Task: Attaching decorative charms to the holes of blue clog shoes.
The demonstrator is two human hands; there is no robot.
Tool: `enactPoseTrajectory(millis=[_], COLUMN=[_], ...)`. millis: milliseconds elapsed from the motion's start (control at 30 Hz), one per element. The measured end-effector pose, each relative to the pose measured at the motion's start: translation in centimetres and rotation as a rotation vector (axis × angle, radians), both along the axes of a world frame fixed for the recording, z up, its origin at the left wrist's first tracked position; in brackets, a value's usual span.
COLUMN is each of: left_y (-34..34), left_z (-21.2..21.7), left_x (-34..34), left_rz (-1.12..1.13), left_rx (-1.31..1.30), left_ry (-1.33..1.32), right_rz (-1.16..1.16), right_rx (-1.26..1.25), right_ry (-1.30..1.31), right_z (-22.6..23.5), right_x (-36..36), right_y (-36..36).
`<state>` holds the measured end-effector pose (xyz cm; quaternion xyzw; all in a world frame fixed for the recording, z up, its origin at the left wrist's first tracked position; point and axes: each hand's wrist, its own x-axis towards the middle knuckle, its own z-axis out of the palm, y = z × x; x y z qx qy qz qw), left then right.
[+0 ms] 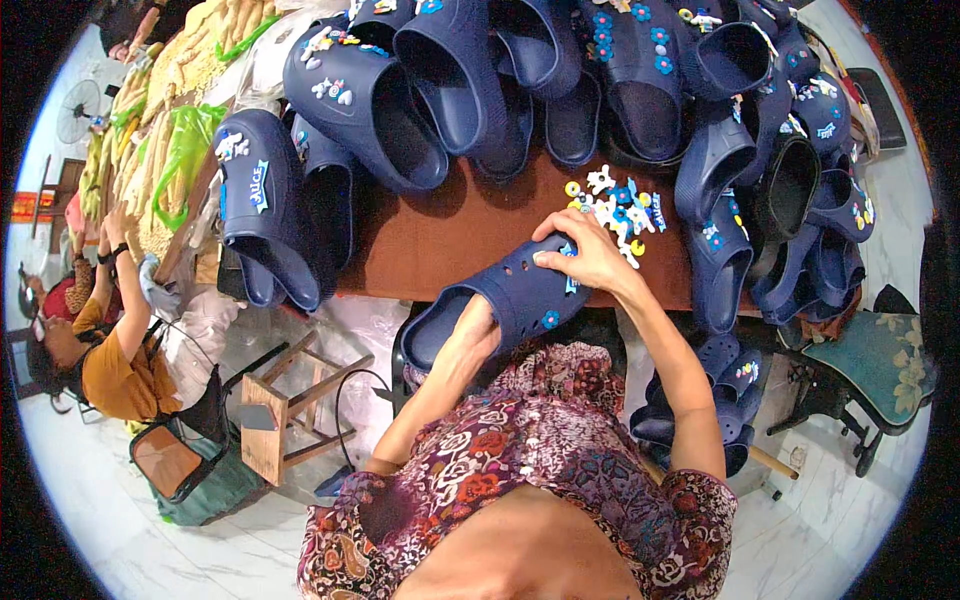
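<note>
A navy clog [522, 305] with round vent holes is tilted at the table's front edge, above my lap, its toe to the upper right. My left hand [478, 325] reaches in through its opening and holds it from inside; those fingers are hidden. Over the toe, my right hand [580, 250] bends its thumb and fingers together against the upper; whether a small charm is pinched there is hidden. A blue banner charm [571, 272] and a blue flower charm [550, 319] sit on the clog. Beyond my right hand lies a pile of loose white, blue and yellow charms [622, 208].
Many navy clogs [400, 110] crowd the back and right of the brown table [410, 250]. More clogs [722, 390] are heaped low at right, near an office chair [870, 370]. A wooden stool [270, 430] stands at left; a person in orange [130, 365] works beyond it.
</note>
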<state>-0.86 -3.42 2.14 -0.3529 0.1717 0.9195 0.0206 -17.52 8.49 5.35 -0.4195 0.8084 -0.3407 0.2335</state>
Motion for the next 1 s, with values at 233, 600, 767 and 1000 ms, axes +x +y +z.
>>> enactPoseTrajectory(millis=[233,600,767,1000], left_y=[-0.5,-0.9,0.9,1.7], left_z=[-1.2,-0.5,1.0,2.5], left_x=[1.0,2.7,2.1,2.9], left_rz=[0.041,-0.019,-0.085,-0.105], left_rx=[0.105,0.109,-0.164,-0.391], left_ry=[0.163,0.228,0.037,-0.072], right_rz=[0.034,-0.008,-0.062,-0.127], right_rx=[-0.069,-0.044,-0.085,-0.135], right_ry=[-0.186,-0.159,-0.017,-0.023], right_z=[-1.3,0.6,0.2,-1.0], right_x=[-1.3,0.4,2.2,3.6], right_y=[0.6,1.7,2.4,2.9])
